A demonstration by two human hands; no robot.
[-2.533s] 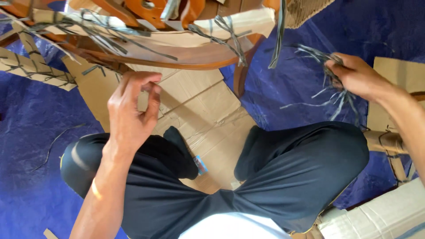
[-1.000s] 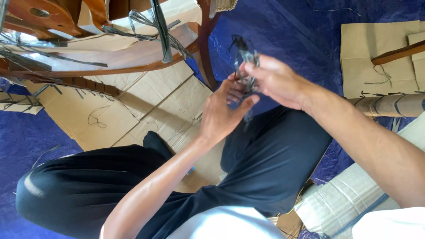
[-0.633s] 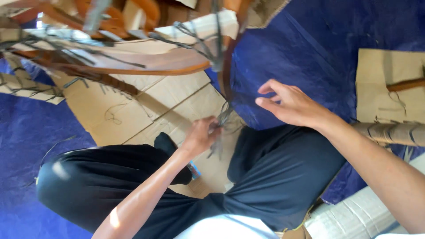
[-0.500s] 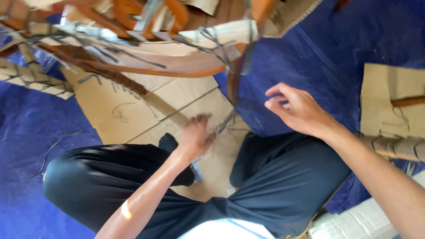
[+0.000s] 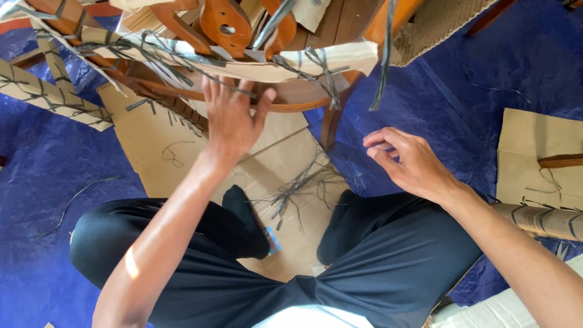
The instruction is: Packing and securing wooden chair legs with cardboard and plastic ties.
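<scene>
Left hand point(image 5: 232, 119) spread open against the strap-bound wooden chair frame point(image 5: 285, 97), seemingly steadying it; right hand point(image 5: 408, 163) half-curled, empty, above loose strap offcuts point(image 5: 297, 185) on floor cardboard point(image 5: 273, 164).

Blue tarp point(image 5: 42, 176) carries flattened cardboard point(image 5: 285, 164) strewn with black strips point(image 5: 297, 188).

Person seen from above: both forearms are left bare, no sleeves, rings or watch being shown on the left hand point(image 5: 231, 124) or right hand point(image 5: 410, 164). Black trousers point(image 5: 388, 255), black socks point(image 5: 243, 209) and a white shirt hem point(image 5: 322, 317) are worn.
</scene>
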